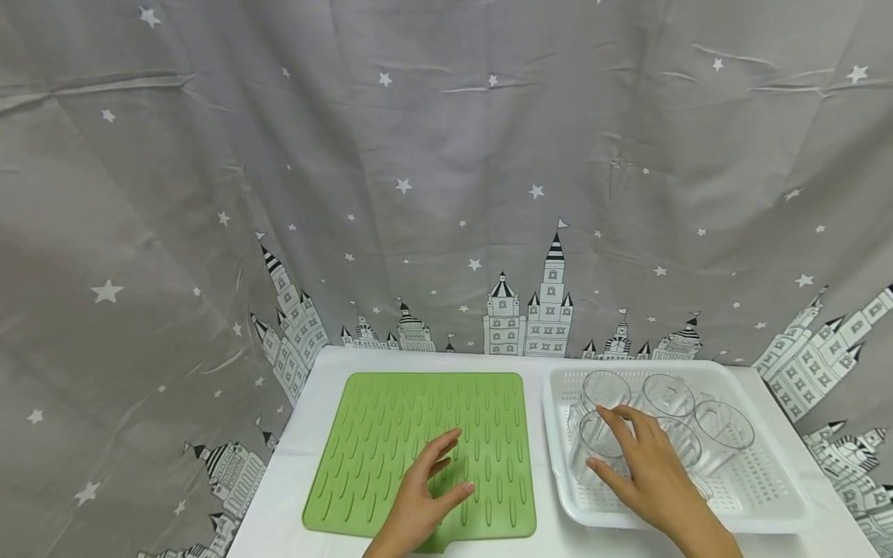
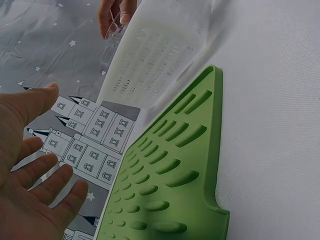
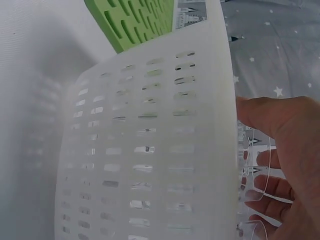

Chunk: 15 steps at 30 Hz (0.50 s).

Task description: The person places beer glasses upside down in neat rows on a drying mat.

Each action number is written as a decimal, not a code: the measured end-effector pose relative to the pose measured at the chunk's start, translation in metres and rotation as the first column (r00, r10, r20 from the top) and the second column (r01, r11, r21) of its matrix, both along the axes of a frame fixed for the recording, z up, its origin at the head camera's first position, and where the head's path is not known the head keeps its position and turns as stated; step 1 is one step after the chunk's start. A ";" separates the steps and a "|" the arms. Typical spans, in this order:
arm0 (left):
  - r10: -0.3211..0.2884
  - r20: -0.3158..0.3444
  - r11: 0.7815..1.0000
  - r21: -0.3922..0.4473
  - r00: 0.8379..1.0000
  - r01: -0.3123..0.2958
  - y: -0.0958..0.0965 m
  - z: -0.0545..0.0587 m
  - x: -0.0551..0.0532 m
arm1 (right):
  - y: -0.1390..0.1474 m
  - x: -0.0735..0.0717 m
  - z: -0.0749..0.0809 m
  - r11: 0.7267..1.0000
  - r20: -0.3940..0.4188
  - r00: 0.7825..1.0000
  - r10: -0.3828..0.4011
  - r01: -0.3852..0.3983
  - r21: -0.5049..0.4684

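Several clear glass cups stand in a white plastic basket [image 1: 774, 515] on the right, their round rims facing up. My right hand [image 1: 649, 469] is over the front-left glass cup [image 1: 584, 457], thumb and fingers spread about its rim. In the right wrist view the basket wall partly hides the cups, and whether the fingertips touch the glass is unclear. My left hand [image 1: 418, 496] hovers above the front of a green drying mat [image 1: 391, 434]. Its fingers are apart and loosely bent, with nothing between them, as the left wrist view also shows.
Mat and basket lie side by side on a white-covered table [image 1: 279, 496], a narrow strip of cloth between them. A grey curtain [image 1: 432, 155] with stars and castles hangs behind the table. The basket's raised rim surrounds the cups.
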<state>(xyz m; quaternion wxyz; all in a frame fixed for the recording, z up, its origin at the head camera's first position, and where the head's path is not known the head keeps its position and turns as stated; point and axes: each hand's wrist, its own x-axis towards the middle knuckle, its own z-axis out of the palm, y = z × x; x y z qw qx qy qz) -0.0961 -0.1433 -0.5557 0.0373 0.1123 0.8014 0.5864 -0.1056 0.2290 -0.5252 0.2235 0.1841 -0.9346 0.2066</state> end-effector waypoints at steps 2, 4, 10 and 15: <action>-0.002 -0.006 1.000 0.008 1.000 0.002 0.000 0.000 0.000 | -0.001 0.000 -0.001 1.000 -0.006 1.000 -0.004 0.004 0.000; -0.005 -0.015 1.000 0.012 1.000 0.005 0.000 0.000 0.000 | -0.002 -0.001 -0.001 1.000 -0.009 1.000 -0.013 0.013 0.000; -0.016 -0.036 1.000 0.014 0.999 0.017 0.002 -0.001 0.000 | -0.007 -0.004 0.000 0.998 -0.002 0.998 -0.064 0.064 0.017; -0.021 -0.039 1.000 0.017 0.999 0.021 0.003 -0.001 0.000 | -0.009 -0.003 0.004 0.997 0.044 0.996 -0.078 0.078 0.020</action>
